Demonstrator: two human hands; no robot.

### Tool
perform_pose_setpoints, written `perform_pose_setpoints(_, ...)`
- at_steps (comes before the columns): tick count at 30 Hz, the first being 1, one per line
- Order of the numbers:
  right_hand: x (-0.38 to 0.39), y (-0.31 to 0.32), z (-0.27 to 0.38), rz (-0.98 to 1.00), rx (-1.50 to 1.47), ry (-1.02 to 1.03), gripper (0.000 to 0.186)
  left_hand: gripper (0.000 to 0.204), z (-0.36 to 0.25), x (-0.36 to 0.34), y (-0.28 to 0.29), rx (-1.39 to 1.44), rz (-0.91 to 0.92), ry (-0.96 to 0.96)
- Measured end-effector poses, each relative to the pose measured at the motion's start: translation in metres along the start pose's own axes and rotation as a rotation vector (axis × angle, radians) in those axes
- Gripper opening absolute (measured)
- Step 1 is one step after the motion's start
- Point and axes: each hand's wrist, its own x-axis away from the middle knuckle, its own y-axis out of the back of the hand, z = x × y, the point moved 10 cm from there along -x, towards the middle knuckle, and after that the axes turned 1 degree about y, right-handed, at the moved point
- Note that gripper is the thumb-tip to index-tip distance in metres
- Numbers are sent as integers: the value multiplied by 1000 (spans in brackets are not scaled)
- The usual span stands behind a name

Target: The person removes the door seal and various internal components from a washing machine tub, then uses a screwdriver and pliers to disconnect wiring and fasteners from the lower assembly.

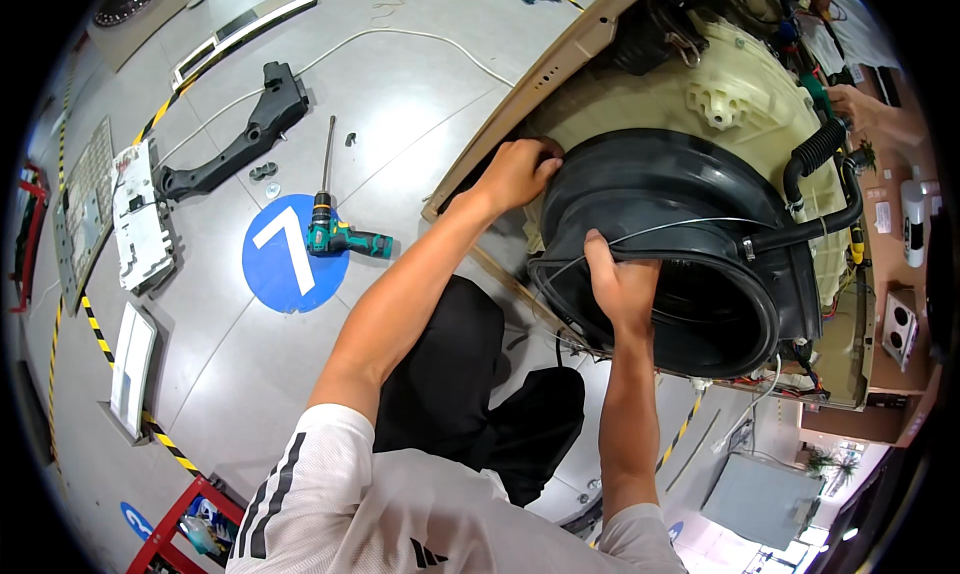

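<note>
On your left, the grey tiled floor (410,174) is carrying a teal-and-black drill (330,237), which is partly overlapping a round blue marker (262,264). Farther out, a curved black plastic part (268,117) and a white plastic panel (143,229) are lying near striped tape (97,334).

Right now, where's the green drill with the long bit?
In the head view, the green drill lies on the floor, partly over the blue circle, left of the person's left forearm.

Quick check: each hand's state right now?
Left hand: curled at the outer edge of the black rubber gasket; grip cannot be told.
Right hand: closed on the gasket's front lip, fingertips hidden inside.
</note>
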Motion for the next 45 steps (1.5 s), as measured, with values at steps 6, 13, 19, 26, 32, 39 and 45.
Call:
perform_pose_setpoints(6, -1, 0, 4, 31, -139, -30, 16, 17, -3, 5, -2, -14, -7, 6)
perform_pose_setpoints(13, -3, -1, -4, 1, -93, -28, 16, 12, -16, 10, 4, -58, -139, -101)
perform_pose_setpoints(19, -7, -3, -4, 14, -86, -16, 15, 13, -14, 22, 20, 18, -309, -138)
perform_pose_setpoints(26, -3, -5, -12, 39, -171, -81, 15, 15, -8, 26, 18, 119, -245, -50)
perform_pose_setpoints(32, -4, -1, -11, -11, -123, -74, 17, 13, -9, 25, 16, 118, -239, 31)
perform_pose_setpoints(39, -9, -1, -13, 14, -97, -85, 17, 11, -17, 37, 17, 153, -216, 40)
perform_pose_setpoints(45, -10, 0, -7, -37, -114, -66, 15, 10, 3, 41, 6, 351, -55, 220)
